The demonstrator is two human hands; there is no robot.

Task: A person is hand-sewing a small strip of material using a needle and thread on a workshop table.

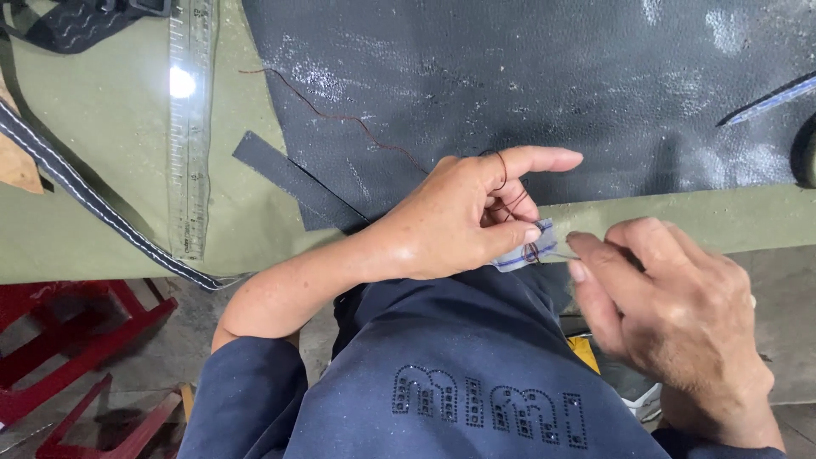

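left hand [459,217] pinches fabric scrap [529,249] — stitching

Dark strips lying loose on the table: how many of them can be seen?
2. A short flat dark strip lies at the black sheet's left edge; a long stitched strap crosses the green table at left. Others may be hidden.

Two hands [459,221], one clear ruler [189,127], one dark thread [340,115], one small fabric piece [527,251], one dark strip [293,180]

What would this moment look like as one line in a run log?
left hand: pinches small fabric piece, brown thread looped over forefinger | right hand: pinches needle at fabric | behind: dark leather sheet, clear ruler
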